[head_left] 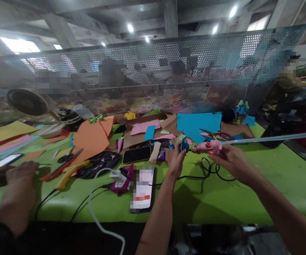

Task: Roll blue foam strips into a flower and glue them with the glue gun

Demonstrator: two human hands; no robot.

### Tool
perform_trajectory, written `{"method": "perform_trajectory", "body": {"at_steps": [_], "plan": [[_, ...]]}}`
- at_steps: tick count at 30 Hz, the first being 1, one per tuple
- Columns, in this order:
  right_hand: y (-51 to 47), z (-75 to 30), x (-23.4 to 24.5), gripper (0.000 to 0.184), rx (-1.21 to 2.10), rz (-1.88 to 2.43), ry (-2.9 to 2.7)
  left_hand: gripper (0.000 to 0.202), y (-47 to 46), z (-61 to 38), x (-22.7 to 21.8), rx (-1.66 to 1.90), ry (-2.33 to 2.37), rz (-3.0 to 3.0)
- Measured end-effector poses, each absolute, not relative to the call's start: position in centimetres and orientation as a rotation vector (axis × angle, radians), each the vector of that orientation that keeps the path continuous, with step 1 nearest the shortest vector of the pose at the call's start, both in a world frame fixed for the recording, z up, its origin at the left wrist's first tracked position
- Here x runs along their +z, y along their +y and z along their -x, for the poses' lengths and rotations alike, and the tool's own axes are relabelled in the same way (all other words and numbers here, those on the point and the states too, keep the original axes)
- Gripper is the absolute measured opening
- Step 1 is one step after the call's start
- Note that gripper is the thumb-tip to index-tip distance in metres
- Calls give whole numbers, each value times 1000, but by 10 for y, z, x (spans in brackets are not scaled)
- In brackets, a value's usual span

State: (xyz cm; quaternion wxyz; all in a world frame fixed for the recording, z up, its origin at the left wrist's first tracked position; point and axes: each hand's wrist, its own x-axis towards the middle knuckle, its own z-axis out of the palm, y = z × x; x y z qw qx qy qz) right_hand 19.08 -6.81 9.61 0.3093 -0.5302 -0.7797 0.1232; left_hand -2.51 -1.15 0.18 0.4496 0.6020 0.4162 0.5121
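Note:
My left hand (pixel 177 159) pinches a small piece of blue craft material (pixel 185 143), just left of the nozzle. In my right hand (pixel 231 161) is a pink hot glue gun (pixel 208 146), its tip pointing left at the blue piece. Whether the tip touches it I cannot tell. A long translucent glue stick (pixel 272 138) runs from the gun's back end out to the right. A small red light glows near the grip. The gun's black cord (pixel 192 176) loops on the green table (pixel 222 202) below my hands.
A phone (pixel 145 189) and a purple power strip (pixel 121 180) lie at the front, another phone (pixel 136 155) behind. Scissors (pixel 219 135), blue sheets (pixel 198 122) and a small doll (pixel 241 109) are beyond. Leftward are a yellow glue gun (pixel 70 173) and another person's hand (pixel 20 180).

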Motion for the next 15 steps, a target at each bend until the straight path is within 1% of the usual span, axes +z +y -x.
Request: {"method": "perform_trajectory", "body": {"at_steps": [4,15], "plan": [[-68,-189,95,34,377,1397,-2064,50,-13,25,6,1270,1013,-1518],[-67,-189,92,32,332,1379,-2063,48,-12,24,5,1286,989,-1537]]}}
